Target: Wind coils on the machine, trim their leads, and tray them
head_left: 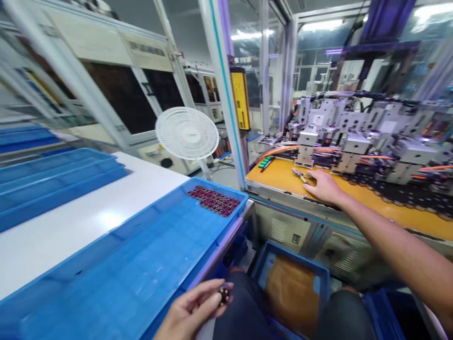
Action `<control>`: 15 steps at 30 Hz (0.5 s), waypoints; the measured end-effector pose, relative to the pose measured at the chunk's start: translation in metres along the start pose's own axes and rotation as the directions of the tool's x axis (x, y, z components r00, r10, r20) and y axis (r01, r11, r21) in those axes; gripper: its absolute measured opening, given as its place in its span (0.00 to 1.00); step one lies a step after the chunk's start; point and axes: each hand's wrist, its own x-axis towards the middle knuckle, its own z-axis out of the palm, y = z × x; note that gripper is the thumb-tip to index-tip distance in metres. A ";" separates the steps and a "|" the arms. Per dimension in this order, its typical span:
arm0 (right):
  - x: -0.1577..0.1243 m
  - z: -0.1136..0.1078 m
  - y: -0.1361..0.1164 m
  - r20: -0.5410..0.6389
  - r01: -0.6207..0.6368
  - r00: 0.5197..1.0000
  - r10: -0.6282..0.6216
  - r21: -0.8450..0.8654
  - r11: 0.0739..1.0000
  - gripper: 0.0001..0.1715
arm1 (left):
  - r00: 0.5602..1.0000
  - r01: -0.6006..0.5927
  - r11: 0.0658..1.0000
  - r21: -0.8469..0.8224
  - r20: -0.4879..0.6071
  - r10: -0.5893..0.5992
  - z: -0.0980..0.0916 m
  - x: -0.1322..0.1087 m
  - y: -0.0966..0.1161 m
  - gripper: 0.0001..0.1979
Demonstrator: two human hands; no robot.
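Observation:
My left hand [198, 307], low in the view, pinches a small round black part [224, 294] with copper-coloured dots between thumb and fingers. It is beside the near edge of a long blue tray [134, 264]. Many small dark parts [215, 200] with red and copper-coloured spots lie close together at the tray's far end. My right hand [323, 186] reaches over the orange-yellow machine top [279, 177]. Its thumb and forefinger close around the near end of a small metal piece [300, 176]; the exact grip is hard to make out.
Metal machine blocks [350, 153] with orange hoses stand behind my right hand, beside a row of black round parts [399, 191]. A black strip with green blocks [266, 163] lies left of it. Below is a blue bin [323, 283] holding brown sheet. A white fan [187, 133] stands beyond the tray.

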 end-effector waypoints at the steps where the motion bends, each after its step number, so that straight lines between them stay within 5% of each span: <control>1: 0.005 0.008 0.002 -0.011 0.010 1.000 -0.011 -0.002 1.000 0.24 | 0.999 -0.010 1.000 0.026 -0.036 0.011 -0.015 0.010 0.011 0.25; 7: 0.008 0.027 0.013 -0.057 0.069 0.996 -0.069 -0.005 0.998 0.23 | 0.949 -0.142 0.952 0.271 -0.237 0.209 -0.095 0.132 0.064 0.20; 11: 0.008 0.027 0.014 -0.066 0.083 0.994 -0.084 -0.020 0.996 0.25 | 0.902 -0.119 0.871 0.476 -0.315 0.295 -0.121 0.231 0.078 0.13; 15: 0.014 0.029 0.012 -0.054 0.094 0.994 -0.097 -0.044 0.995 0.27 | 0.880 -0.105 0.772 0.626 -0.303 0.365 -0.137 0.298 0.082 0.16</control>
